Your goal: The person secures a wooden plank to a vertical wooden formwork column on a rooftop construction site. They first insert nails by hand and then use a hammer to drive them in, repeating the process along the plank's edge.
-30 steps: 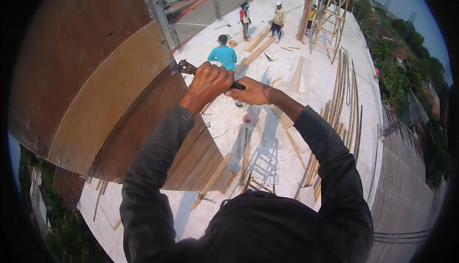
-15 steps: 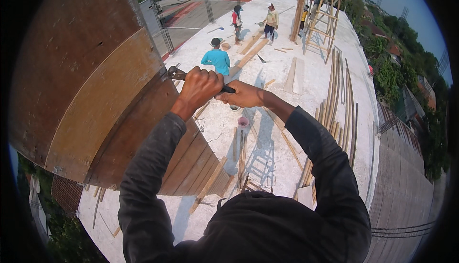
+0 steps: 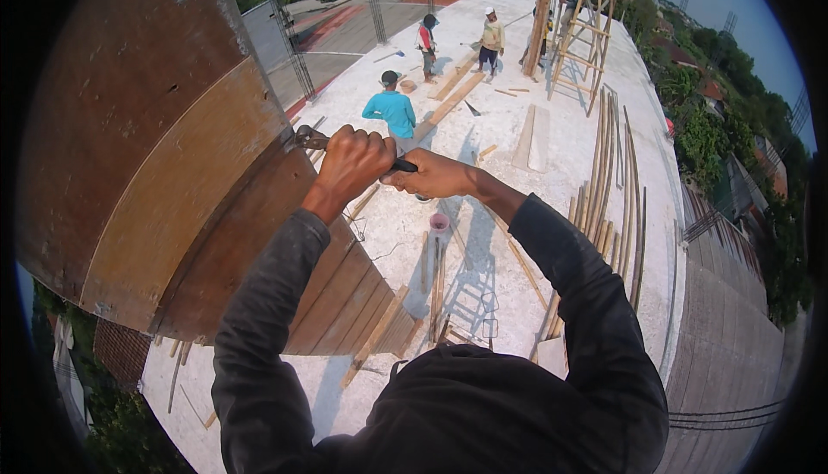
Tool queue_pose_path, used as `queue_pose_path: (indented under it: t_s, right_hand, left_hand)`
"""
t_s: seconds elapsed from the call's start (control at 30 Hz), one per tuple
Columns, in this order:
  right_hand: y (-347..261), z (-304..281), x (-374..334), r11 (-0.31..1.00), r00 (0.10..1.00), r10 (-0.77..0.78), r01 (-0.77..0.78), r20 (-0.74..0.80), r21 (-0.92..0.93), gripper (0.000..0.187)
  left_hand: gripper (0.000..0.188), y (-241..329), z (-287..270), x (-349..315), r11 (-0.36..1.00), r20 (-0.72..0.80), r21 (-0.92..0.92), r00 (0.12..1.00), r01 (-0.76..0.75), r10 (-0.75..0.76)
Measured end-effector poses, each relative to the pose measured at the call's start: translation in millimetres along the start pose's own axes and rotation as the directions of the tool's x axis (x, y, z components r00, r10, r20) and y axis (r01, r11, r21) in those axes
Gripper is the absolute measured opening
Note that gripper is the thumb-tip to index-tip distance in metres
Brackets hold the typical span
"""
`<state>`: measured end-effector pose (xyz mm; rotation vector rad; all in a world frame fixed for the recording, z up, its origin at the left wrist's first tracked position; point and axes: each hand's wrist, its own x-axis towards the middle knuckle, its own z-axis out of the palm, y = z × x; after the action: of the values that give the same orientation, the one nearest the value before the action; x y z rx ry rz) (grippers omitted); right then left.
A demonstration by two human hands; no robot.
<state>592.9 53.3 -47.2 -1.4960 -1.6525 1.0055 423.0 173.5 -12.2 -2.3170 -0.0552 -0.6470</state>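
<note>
Left hand (image 3: 352, 163) fisted around pliers (image 3: 312, 138), tip at the brown formwork (image 3: 164, 172) edge; right hand (image 3: 431, 176) grips the handle end; open slab (image 3: 552, 215) right of formwork.

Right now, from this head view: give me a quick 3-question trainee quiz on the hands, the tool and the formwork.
1. True or false: both hands grip one tool.
2. The tool's metal head meets: A) the wooden ladder frame B) the curved brown formwork panel C) the pink bucket.
3. How many other people stand on the slab?

Key:
1. True: left hand and right hand share the tool.
2. B, the formwork panel.
3. Three.
</note>
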Motion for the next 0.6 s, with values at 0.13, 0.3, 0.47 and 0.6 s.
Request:
queue_pose_path:
  t_s: [0.13, 0.3, 0.47, 0.6]
  right_hand:
    - [-0.6, -1.7, -0.8, 1.000, 1.000, -0.013, 0.013, 0.003, -0.008, 0.044]
    - [1.4, -1.0, 1.6, 1.000, 1.000, -0.025, 0.025, 0.004, -0.010, 0.044]
    - [0.9, 1.5, -0.2, 1.000, 1.000, -0.016, 0.016, -0.025, 0.022, 0.046]
    - [0.5, 0.9, -1.3, 0.999, 1.000, -0.001, 0.002, -0.016, 0.051, 0.042]
  left_hand:
    - [0.012, -0.7, -1.4, 0.1, 1.000, -0.002, 0.003, 1.000, -0.007, 0.007]
    - [0.012, -0.9, -1.4, 0.0, 1.000, -0.012, 0.006, 1.000, -0.009, 0.009]
    - [0.012, 0.6, -2.0, -0.8, 1.000, 0.013, 0.009, 1.000, 0.003, -0.003]
    - [0.013, 1.0, -1.6, 0.0, 1.000, 0.018, -0.002, 1.000, 0.011, -0.011]
